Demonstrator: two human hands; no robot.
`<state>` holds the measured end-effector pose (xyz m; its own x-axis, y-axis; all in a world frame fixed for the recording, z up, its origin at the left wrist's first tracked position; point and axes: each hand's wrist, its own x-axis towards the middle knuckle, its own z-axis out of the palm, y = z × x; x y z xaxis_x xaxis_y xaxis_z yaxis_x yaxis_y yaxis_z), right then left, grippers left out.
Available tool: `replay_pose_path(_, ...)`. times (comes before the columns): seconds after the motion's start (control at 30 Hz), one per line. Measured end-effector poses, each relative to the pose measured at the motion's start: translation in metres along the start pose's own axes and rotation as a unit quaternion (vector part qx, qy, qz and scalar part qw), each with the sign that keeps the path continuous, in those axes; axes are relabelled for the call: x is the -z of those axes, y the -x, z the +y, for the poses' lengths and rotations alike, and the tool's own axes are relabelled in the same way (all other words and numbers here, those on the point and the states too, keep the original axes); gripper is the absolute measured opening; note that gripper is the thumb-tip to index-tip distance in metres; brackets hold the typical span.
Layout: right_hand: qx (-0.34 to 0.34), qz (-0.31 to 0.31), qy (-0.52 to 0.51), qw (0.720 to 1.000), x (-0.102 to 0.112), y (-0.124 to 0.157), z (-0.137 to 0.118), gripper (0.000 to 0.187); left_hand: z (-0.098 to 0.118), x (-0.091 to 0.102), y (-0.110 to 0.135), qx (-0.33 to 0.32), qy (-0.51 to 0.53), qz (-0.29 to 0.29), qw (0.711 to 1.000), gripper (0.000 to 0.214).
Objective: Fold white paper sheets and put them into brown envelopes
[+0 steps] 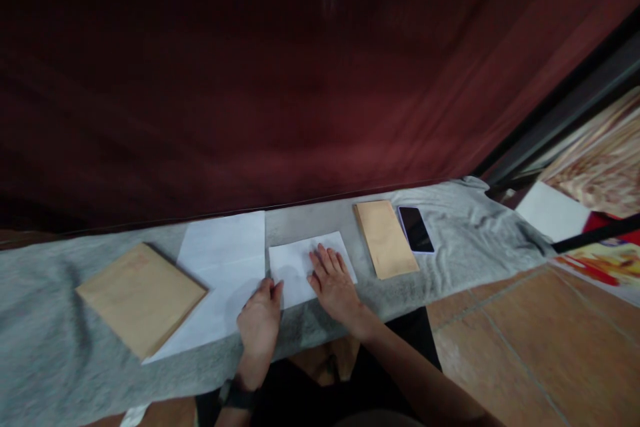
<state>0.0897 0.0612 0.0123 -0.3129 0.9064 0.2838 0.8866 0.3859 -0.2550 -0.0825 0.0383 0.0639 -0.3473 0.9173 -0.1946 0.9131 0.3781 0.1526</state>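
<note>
A small folded white paper (295,260) lies on the grey cloth (45,320) in front of me. My right hand (334,283) lies flat on its right part with fingers stretched out. My left hand (260,323) rests at the paper's lower left corner, fingers curled and fingertips touching the edge; nothing clear is held in it. A larger white sheet (225,273) lies to the left of the folded paper. A brown envelope (385,237) lies to the right.
A stack of brown envelopes (140,297) sits on the large sheet's left side. A dark phone (415,229) lies beside the right envelope. A dark red curtain (250,80) hangs behind the cloth. Tiled floor (525,347) lies at the right.
</note>
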Motion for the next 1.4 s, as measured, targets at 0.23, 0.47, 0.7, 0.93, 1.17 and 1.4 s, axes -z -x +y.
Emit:
replay_pose_path(0.23,-0.014,0.002,0.022,1.000,-0.011,0.010,0.008,0.053,-0.007,-0.006,0.002,-0.014,0.005,0.053,0.998,0.031)
replay_pose_path(0.47,-0.010,0.005,0.037,0.999,-0.013,0.011,0.007,0.054,0.030,-0.040,-0.014,-0.275,0.085,0.220,0.932,0.046)
replay_pose_path(0.7,-0.004,-0.006,0.053,0.999,-0.017,0.013,0.010,0.052,0.051,-0.069,-0.032,-0.284,0.046,0.156,0.945,0.058)
replay_pose_path(0.93,-0.081,0.020,0.035,0.996,-0.011,0.011,0.019,0.051,0.029,-0.064,-0.029,-0.256,0.023,0.164,0.952,0.060)
replay_pose_path(1.17,-0.003,-0.029,-0.026,0.999,-0.017,-0.033,0.004,0.049,0.031,-0.063,-0.028,-0.258,-0.015,0.162,0.952,0.058)
replay_pose_path(1.4,0.012,0.003,-0.008,1.000,-0.033,-0.038,0.006,0.049,0.030,-0.063,-0.028,-0.267,-0.026,0.154,0.951,0.057)
